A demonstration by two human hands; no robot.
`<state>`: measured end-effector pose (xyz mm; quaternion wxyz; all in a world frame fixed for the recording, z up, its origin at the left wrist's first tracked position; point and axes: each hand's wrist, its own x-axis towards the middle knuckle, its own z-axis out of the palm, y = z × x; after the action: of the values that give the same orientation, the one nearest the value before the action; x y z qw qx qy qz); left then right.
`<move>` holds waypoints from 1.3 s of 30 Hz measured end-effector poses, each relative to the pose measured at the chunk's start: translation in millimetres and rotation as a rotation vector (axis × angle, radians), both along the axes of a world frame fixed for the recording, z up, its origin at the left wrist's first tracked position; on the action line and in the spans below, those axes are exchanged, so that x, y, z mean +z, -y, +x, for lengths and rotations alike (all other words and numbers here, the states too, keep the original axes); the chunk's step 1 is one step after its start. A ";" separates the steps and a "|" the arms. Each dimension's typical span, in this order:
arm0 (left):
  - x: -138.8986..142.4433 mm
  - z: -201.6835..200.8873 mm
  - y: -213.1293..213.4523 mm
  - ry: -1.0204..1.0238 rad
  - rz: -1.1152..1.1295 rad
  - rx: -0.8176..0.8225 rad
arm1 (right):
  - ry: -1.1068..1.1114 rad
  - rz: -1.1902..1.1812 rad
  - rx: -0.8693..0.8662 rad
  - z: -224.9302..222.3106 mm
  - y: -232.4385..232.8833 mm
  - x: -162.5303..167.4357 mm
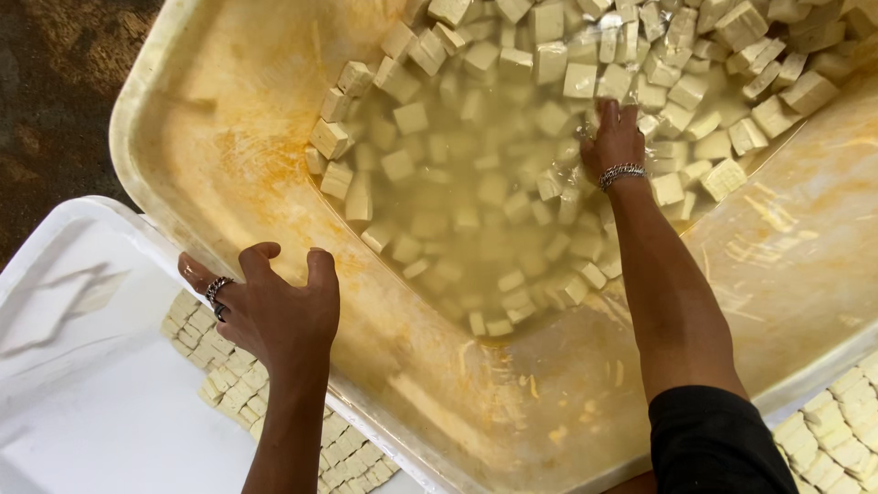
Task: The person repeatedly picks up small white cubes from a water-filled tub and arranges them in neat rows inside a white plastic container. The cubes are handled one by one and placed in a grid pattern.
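Observation:
A large cream-coloured tub [229, 137] is tilted, with cloudy water and many pale tofu cubes [549, 64] pooled at its far side. My right hand [615, 137], wearing a chain bracelet, reaches into the water among the cubes with fingers spread flat; whether it grips a cube is unclear. My left hand [274, 306], with rings on two fingers, hovers with fingers apart at the tub's near rim, just over a white tray [82, 384], and holds nothing.
Rows of tofu cubes [229, 384] lie packed in the white tray under my left hand. More packed cubes [837, 430] show at the bottom right. A dark floor [55, 82] lies at the upper left.

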<state>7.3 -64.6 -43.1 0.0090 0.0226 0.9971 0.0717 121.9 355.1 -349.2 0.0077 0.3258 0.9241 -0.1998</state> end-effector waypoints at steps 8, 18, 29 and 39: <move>10.8 -5.1 -6.6 0.093 0.023 0.085 | -0.155 -0.055 -0.069 4.7 -23.1 22.4; 12.4 -6.6 -8.0 0.035 0.001 0.036 | -0.312 -0.110 -0.253 -8.0 70.4 0.2; 11.2 -11.2 -10.6 0.083 0.048 0.117 | -0.236 -0.183 -0.545 -37.8 77.5 -20.9; 0.6 -9.9 -2.6 0.052 0.114 0.106 | -0.318 -0.743 -0.431 -23.9 51.7 84.0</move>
<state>-2.6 -62.0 -42.5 0.0298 -0.0315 0.9906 0.1295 98.0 303.4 -265.2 -0.0594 0.4510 0.6905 -0.5624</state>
